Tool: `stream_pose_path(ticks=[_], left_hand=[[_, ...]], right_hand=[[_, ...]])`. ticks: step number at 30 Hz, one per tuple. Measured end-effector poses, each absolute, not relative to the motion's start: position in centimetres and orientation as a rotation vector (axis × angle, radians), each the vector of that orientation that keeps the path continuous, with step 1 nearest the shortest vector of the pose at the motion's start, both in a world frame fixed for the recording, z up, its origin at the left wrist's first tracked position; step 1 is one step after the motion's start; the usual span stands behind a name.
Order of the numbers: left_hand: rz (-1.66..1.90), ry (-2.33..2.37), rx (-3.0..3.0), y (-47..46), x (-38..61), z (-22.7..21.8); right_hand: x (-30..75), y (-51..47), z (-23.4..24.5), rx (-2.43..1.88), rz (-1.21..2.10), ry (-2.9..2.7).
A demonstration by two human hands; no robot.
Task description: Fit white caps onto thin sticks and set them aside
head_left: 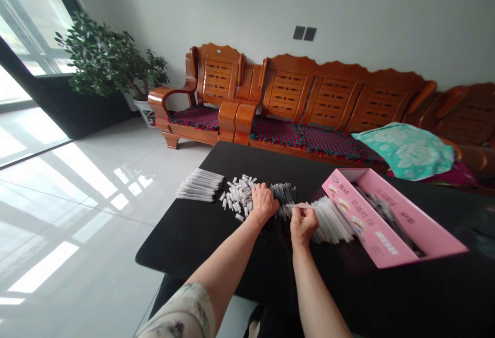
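Observation:
My right hand [303, 223] is closed, pinching a thin whitish pen barrel [307, 206] that lies level across the fingertips. To its right a bundle of translucent white tubes [332, 222] lies on the black table. My left hand [264, 203] is at the right edge of a heap of short white caps [238, 193], its fingers curled and their tips hidden; what they hold cannot be made out. Just beyond and between both hands lies a row of slim dark refills with silvery tips [283, 192]. Several white pens [201, 184] are lined up at the table's left edge.
An open pink box [371, 232] with dark thin items inside stands on the table [174, 245] at the right. Behind the table runs a wooden sofa [328, 101] with a turquoise cloth [406, 150]. A potted plant [112, 65] is at the far left.

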State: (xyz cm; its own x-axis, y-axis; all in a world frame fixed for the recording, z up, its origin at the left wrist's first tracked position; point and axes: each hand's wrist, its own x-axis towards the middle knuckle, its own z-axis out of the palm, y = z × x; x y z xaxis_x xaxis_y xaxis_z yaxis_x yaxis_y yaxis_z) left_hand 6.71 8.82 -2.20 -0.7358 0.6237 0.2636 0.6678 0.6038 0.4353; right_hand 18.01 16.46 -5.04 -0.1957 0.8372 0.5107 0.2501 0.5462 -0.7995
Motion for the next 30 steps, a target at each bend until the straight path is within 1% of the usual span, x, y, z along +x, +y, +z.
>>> stream_pose_path(ticks=[5, 8, 11, 15, 18, 20, 26, 30], left_hand=[[-0.832, -2.707, -1.060, 9.1, 6.9, -2.3], [-0.940, -2.671, -0.984, 8.7, 6.7, -2.0], [-1.192, -2.645, -0.937, 7.3, 6.1, -1.3], [-1.637, -2.558, -0.945, 3.7, 5.1, -0.9], [-2.052, -2.406, -1.092, 1.0, 4.8, -1.7], [-2.198, -2.334, -1.155, -0.3, 5.0, -2.3], [-2.173, -2.405, -1.285, -1.6, 5.6, -3.1], [-2.098, -2.435, -1.299, -1.6, 5.5, -3.1]], right_hand=[[18.0, 16.4, -4.8, -0.923, 0.697, -1.722], [18.0, 16.3, -4.6, -0.929, 0.711, -1.718], [18.1, 16.2, -4.5, -0.914, 0.719, -1.723], [18.3, 16.0, -4.5, -0.868, 0.755, -1.716], [18.2, 15.7, -4.4, -0.828, 0.968, -1.648], [18.1, 15.4, -4.2, -0.801, 1.196, -1.549], [18.0, 15.6, -3.5, -0.603, 1.798, -1.179], [18.2, 15.9, -3.4, -0.502, 1.938, -1.120]])
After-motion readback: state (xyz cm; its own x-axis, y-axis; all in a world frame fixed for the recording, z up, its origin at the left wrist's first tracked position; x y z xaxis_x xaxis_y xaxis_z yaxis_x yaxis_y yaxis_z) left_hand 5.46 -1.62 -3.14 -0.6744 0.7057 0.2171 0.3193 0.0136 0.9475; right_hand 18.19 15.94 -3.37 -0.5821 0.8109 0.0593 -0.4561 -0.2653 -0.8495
